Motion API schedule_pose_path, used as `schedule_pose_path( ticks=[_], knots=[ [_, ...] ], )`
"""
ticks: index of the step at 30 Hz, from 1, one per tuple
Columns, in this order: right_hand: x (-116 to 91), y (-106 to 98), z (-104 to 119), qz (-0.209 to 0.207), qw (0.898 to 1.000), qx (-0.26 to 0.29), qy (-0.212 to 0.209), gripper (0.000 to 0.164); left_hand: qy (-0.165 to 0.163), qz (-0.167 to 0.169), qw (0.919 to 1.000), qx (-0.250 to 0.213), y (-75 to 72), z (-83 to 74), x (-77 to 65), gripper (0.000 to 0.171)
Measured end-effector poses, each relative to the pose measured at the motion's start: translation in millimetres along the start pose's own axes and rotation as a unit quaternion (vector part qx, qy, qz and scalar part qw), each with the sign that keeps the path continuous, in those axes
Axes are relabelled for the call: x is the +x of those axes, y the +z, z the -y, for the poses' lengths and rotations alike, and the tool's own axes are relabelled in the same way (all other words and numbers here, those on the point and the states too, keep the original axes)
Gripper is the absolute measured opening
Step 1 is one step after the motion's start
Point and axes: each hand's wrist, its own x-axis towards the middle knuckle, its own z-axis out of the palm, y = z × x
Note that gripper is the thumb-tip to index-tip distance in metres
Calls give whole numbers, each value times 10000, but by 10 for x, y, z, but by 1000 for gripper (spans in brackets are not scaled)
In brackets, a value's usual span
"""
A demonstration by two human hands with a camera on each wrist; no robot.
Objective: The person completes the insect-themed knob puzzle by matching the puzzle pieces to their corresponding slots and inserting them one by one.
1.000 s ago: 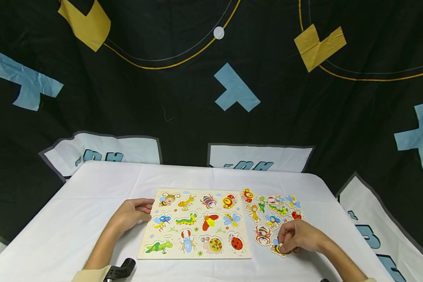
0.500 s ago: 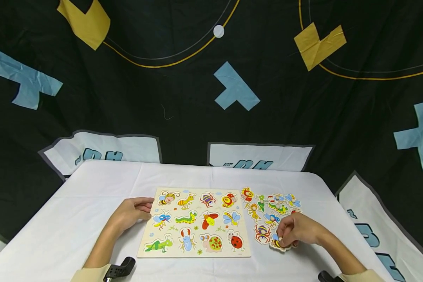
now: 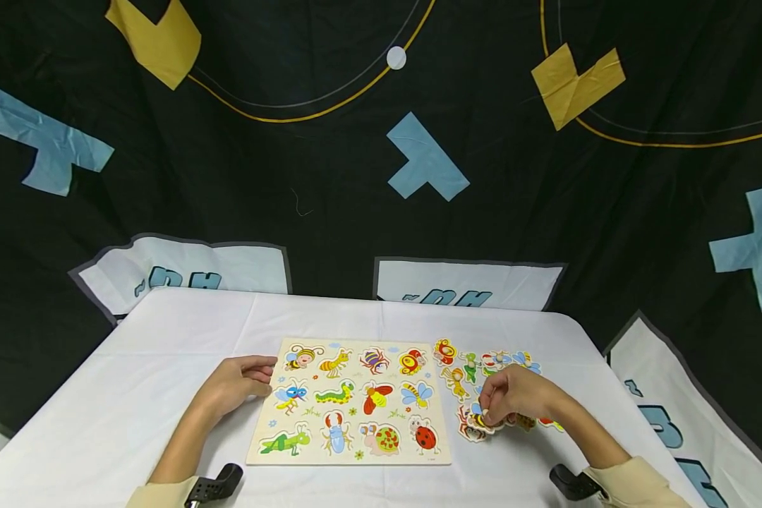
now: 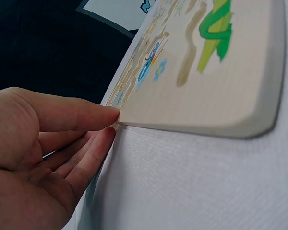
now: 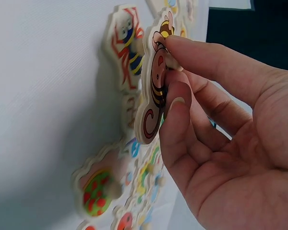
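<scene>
My left hand [image 3: 231, 384] rests beside a wooden insect puzzle board [image 3: 317, 451], fingers extended and fingertips at its left edge. The thumb [image 4: 81, 115] meets that edge in the left wrist view. Between thumb and fingers, my right hand [image 3: 517, 395] pinches a bee puzzle piece [image 5: 153, 96], tilted up on its side in the right wrist view. It overlaps the spider piece [image 5: 127, 52] lying behind. Below it in that view lies the snail piece [image 5: 93, 191], with a small knob. The bee's knob is hidden by the fingers.
More knobbed insect pieces lie close together right of the board, such as the red butterfly-like piece [image 3: 444, 351] and a yellow ant-like piece [image 3: 456, 383]. White cloth covers the table [image 3: 330, 317]. A dark patterned backdrop [image 3: 330, 212] hangs behind it.
My right hand has lifted the bee piece from near the table's front and carried it up and left, over the spider piece. My left hand has stayed at the board's edge.
</scene>
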Motion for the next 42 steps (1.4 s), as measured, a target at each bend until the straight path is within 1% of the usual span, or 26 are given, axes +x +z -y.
schedule_pose_path(
  ticks=[4,11,18,21,25,28,32,42],
  knots=[
    [84,13,89,-24,10000,-93,16,17,-54,-4,10000,-1,1,1,-7,60],
    [232,36,209,-50,9995,-215,-226,17,-58,1,10000,-47,8,-6,13,60],
    [398,108,329,-178,9992,-307,-168,17,-34,9,10000,-37,-8,7,24,59],
    [472,139,378,-215,9992,-295,-140,17,52,52,9999,-72,-24,14,29,59],
    [558,169,435,-173,9994,-256,-152,16,-2,65,9999,-148,-18,13,13,59],
    [614,184,469,-134,9995,-202,-200,16,-128,6,9998,-183,-6,8,-5,59],
    [680,205,505,-121,9996,-81,-228,17,-120,-21,9998,-166,-4,6,-12,59],
    [848,312,630,-330,9992,77,-235,15,-91,-13,9997,-214,1,-4,-10,59]
  ],
)
